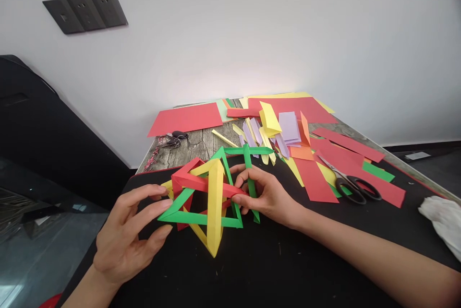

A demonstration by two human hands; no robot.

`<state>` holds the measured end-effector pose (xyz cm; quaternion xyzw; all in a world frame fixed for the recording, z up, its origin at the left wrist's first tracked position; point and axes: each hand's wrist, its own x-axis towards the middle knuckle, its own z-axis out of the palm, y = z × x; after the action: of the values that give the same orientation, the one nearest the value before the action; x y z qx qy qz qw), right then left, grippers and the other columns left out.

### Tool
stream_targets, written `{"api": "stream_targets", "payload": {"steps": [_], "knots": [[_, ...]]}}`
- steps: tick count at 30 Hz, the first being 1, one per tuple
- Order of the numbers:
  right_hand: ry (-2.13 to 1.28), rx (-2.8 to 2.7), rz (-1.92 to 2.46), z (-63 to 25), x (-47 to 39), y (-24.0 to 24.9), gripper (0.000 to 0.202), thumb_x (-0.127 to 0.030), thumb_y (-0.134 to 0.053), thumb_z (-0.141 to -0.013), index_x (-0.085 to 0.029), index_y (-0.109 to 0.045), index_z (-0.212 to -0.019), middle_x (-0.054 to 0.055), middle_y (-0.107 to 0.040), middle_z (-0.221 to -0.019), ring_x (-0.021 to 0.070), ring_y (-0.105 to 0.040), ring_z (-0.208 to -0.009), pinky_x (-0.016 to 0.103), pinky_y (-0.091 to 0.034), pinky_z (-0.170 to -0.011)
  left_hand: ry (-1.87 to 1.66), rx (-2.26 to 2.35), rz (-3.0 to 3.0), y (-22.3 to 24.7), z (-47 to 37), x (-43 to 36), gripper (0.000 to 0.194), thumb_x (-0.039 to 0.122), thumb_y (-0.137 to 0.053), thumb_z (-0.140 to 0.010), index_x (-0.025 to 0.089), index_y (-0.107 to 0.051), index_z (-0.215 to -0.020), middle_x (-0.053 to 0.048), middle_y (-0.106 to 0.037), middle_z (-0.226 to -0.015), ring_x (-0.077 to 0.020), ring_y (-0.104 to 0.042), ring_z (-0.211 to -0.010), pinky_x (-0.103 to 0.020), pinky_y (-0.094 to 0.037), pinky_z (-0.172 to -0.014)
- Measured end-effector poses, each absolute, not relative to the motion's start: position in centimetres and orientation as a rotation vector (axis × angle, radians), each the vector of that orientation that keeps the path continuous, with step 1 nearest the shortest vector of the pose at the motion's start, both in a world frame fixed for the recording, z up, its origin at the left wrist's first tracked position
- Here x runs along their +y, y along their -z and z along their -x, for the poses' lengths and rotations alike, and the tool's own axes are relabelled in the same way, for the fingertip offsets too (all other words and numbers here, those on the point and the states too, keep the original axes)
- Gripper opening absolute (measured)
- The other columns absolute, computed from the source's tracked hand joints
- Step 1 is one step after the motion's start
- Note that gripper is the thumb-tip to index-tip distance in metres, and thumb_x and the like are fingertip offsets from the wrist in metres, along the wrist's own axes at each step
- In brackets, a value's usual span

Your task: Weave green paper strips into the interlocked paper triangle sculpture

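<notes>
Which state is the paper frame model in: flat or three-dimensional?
Three-dimensional: its yellow frame, red frame and green frame cross at different angles.

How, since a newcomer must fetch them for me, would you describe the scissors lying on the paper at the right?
Find the table by the wall, then the red, green and yellow paper on its right side. The scissors lie on top, pointing toward the wall. Among that flat paper, they alone are black-handled.
</notes>
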<state>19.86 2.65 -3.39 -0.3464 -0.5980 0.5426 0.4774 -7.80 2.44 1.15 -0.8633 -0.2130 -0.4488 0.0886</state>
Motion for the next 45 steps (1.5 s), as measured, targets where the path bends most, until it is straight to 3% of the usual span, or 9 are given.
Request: {"api": "stream_targets", "payload": {"steps": [9, 17, 24, 30, 35, 40, 45], "knots": [[-1.366, -1.387, 0.872, -19.8, 2.9, 3.3, 0.029, -0.04, -0.073, -0.079, -0.017, -0.057, -0.086, 0.011, -0.049, -0.13, 0.0031, -0.064, -0.052, 0.021, -0.06, -0.047, 1.282, -0.642, 2.564, -1.0, 7.9, 2.4, 0.031, 0.009, -0.061, -0.087, 0.016, -0.062, -0.117, -0.009, -0.062, -0.109, -0.0193, -0.064, -0.096, -0.032, -0.056, -0.081], [-1.354, -1.39, 0.867, -19.9, 3.2, 3.6, 0.027, -0.039, -0.071, -0.081, -0.017, -0.059, -0.088, 0.009, -0.052, -0.126, 0.0051, -0.065, -0.059, 0.022, -0.061, -0.051, 1.323, -0.623, 2.616, -1.3, 7.4, 2.4, 0.028, 0.013, -0.059, -0.09, 0.019, -0.062, -0.117, -0.007, -0.065, -0.099, -0.0192, -0.066, -0.089, -0.032, -0.058, -0.071], [-1.308, -1.374, 0.902, -19.9, 3.5, 3.5, 0.028, -0.041, -0.071, -0.08, -0.017, -0.061, -0.087, 0.009, -0.055, -0.123, 0.008, -0.064, -0.068, 0.022, -0.062, -0.053, 1.446, -0.723, 2.641, -0.2, 7.8, 2.4, 0.042, 0.018, -0.065, -0.086, 0.023, -0.057, -0.127, -0.007, -0.069, -0.1, -0.0213, -0.068, -0.09, -0.035, -0.06, -0.075], [-1.261, -1.389, 0.959, -20.3, 3.9, 3.5, 0.025, -0.041, -0.07, -0.081, -0.017, -0.063, -0.088, 0.009, -0.06, -0.119, 0.0117, -0.063, -0.075, 0.021, -0.059, -0.052, 1.487, -0.74, 2.642, 0.2, 7.4, 2.1, 0.056, 0.011, -0.073, -0.078, 0.025, -0.055, -0.13, -0.006, -0.071, -0.099, -0.0219, -0.071, -0.089, -0.036, -0.063, -0.077], [-1.227, -1.445, 0.959, -20.4, 4.2, 3.4, 0.021, -0.04, -0.065, -0.085, -0.019, -0.063, -0.09, 0.009, -0.06, -0.12, 0.0139, -0.062, -0.082, 0.021, -0.056, -0.053, 1.48, -0.732, 2.682, -0.1, 6.9, 1.7, 0.055, 0.015, -0.07, -0.082, 0.027, -0.051, -0.132, -0.005, -0.072, -0.094, -0.0213, -0.073, -0.084, -0.036, -0.064, -0.075], [-1.244, -1.468, 0.982, -20.5, 4.3, 3.3, 0.023, -0.042, -0.064, -0.086, -0.02, -0.062, -0.09, 0.008, -0.062, -0.118, 0.0116, -0.06, -0.076, 0.022, -0.056, -0.055, 1.476, -0.821, 2.694, -0.7, 6.9, 1.5, 0.046, 0.023, -0.074, -0.08, 0.025, -0.055, -0.122, -0.004, -0.071, -0.093, -0.0194, -0.072, -0.081, -0.034, -0.063, -0.076], [-1.234, -1.519, 1.012, -20.7, 4.6, 3.3, 0.027, -0.047, -0.062, -0.086, -0.02, -0.062, -0.09, 0.007, -0.062, -0.113, 0.0107, -0.058, -0.071, 0.022, -0.056, -0.056, 1.473, -0.775, 2.636, -0.9, 6.9, 1.9, 0.053, 0.024, -0.078, -0.076, 0.022, -0.055, -0.123, -0.006, -0.067, -0.099, -0.0207, -0.067, -0.09, -0.034, -0.06, -0.075]]}}
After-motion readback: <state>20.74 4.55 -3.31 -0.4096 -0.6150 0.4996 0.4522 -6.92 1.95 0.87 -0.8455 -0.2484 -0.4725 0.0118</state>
